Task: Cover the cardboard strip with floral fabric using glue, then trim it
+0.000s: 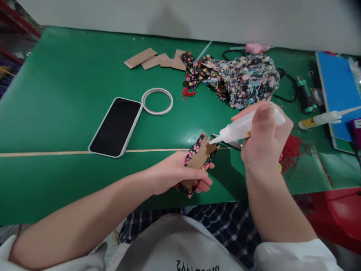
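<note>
My left hand (180,171) holds a small cardboard piece (200,157) backed with black floral fabric just above the near edge of the green table (64,86). My right hand (263,137) grips a white glue bottle (242,128) tilted down to the left. Its nozzle tip touches the top corner of the cardboard. Scissors (235,143) lie on the table under the bottle, mostly hidden.
A phone (116,127) lies face up left of centre, with a tape ring (157,101) beside it. Cardboard strips (153,59) and floral fabric (242,79) sit at the back. A second glue bottle (321,119), red thread (291,148) and a blue board (335,90) are at the right.
</note>
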Demonstrator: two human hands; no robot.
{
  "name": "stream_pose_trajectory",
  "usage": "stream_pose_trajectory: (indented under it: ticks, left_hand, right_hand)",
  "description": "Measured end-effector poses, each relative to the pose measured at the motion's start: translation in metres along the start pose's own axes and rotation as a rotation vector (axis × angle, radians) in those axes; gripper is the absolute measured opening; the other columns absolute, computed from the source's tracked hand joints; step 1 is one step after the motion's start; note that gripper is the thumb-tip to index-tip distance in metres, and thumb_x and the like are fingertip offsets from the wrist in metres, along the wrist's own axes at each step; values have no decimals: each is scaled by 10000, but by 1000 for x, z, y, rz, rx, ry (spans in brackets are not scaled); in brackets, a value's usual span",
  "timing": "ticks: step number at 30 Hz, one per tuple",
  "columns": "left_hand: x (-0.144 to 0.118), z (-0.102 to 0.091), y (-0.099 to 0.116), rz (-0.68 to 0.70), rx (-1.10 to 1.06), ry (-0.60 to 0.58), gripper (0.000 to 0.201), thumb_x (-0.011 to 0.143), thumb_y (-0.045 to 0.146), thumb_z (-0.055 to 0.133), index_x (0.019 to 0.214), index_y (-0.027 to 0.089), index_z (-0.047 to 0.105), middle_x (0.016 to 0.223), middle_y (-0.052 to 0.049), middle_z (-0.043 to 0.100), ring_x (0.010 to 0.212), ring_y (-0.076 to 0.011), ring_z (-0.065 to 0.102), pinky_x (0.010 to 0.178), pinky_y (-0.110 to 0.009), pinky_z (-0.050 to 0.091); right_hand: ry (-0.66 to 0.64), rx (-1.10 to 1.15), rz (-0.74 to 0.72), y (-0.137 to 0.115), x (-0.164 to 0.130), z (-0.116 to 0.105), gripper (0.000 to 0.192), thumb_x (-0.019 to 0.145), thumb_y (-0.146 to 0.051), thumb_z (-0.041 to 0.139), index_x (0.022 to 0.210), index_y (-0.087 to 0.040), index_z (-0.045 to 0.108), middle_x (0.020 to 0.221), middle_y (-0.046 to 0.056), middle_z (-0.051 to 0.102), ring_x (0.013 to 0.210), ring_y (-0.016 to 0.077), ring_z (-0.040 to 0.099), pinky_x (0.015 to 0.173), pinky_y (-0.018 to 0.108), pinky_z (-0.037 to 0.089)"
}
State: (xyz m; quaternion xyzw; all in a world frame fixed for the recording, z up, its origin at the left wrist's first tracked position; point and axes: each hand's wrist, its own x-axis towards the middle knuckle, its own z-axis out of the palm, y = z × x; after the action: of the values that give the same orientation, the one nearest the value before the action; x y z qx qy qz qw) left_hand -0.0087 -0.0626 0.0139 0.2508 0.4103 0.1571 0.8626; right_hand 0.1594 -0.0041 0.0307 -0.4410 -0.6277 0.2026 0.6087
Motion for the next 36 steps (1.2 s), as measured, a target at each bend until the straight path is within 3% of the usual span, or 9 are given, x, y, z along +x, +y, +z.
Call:
stream_pose_trajectory:
  ticks: [13,18,22,28,32,36]
  left_hand:
    - [1,4,4,-49,74,19,168,781,155,653,933,130,589,713,-29,705,614,-110,656,536,-200,504]
    - [1,3,4,-59,69,10,206,766,172,673,950,139,586,751,-36,712,636,-117,664,561,-216,513]
    - [0,2,4,-55,79,17,227,765,197,681,964,144,587,771,-40,715,651,-120,667,568,-217,515]
    - [-2,4,6,-76,93,19,213,780,176,664,975,145,584,777,-34,711,660,-109,666,609,-217,526]
    - [-3,4,6,-72,93,18,225,776,189,665,983,153,585,796,-40,713,666,-115,666,578,-209,514]
    - [-2,1,4,-66,82,9,276,750,228,693,998,159,593,802,-50,716,667,-136,669,536,-212,503]
  right_hand:
    - [-126,-26,-159,-8,-8,2,259,810,-417,586,648,-218,622,514,-37,553,440,77,446,394,249,326]
    - [-142,-82,-187,-8,-7,-1,320,796,-529,556,661,-246,620,539,-15,572,453,103,469,394,284,334]
    - [-206,-106,-160,-13,-4,-6,296,784,-475,600,614,-233,588,506,-29,548,420,87,435,386,272,325]
    - [-164,-85,-196,-16,-5,-7,307,781,-487,592,632,-218,585,531,-28,564,450,85,457,395,257,328]
    - [-221,-103,-219,-15,-6,-6,322,758,-528,602,625,-237,572,528,-28,563,438,83,458,394,263,335]
    - [-180,-114,-190,-16,-5,-7,361,766,-535,587,584,-226,550,494,-33,533,435,88,451,383,265,319]
